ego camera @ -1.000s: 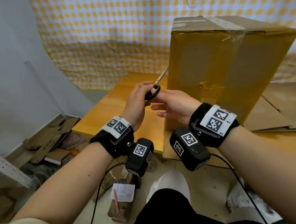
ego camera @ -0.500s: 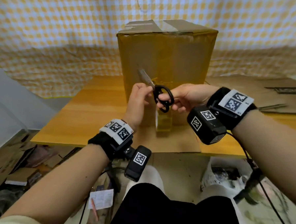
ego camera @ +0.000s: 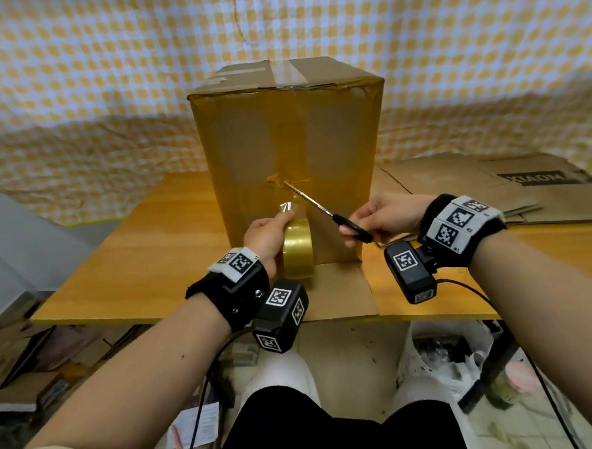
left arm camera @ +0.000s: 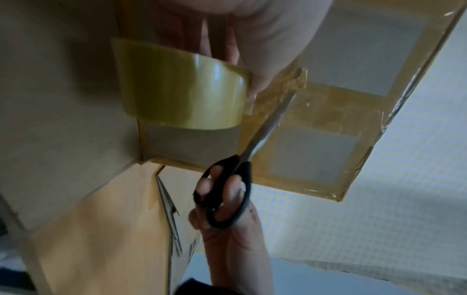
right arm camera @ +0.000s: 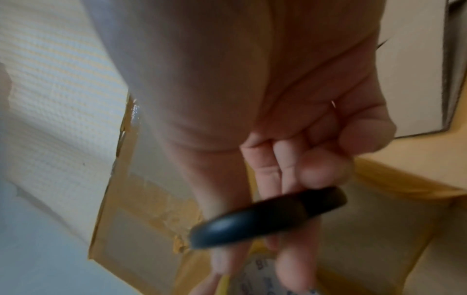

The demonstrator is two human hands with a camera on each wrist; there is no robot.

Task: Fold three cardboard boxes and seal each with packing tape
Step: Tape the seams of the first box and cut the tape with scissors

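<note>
Wooden table (ego camera: 171, 231): left hand (ego camera: 266, 238) grips tape roll (ego camera: 297, 251), right hand (ego camera: 381, 216) grips scissors (ego camera: 324, 210); keep strip taut, snip near box (ego camera: 334, 133).

- Surface (ego camera: 158, 238): wooden top, light orange-brown, front edge facing the camera.
- Cloth (ego camera: 108, 79): yellow-and-white check, hung across the wall behind the surface; its lower part lies wrinkled on the rear of the surface.
- Wall (ego camera: 10, 239): grey, left of the surface.
- Floor (ego camera: 349, 359): pale, speckled, visible below the front edge of the surface.
- Scrap pile (ego camera: 31, 368): cardboard pieces and flat items on the floor at left, under the surface.
- Paper slip (ego camera: 199, 425): white, printed, on the floor at bottom centre.
- Plastic bag (ego camera: 445, 353): white, crumpled, on the floor at right with dark contents.
</note>
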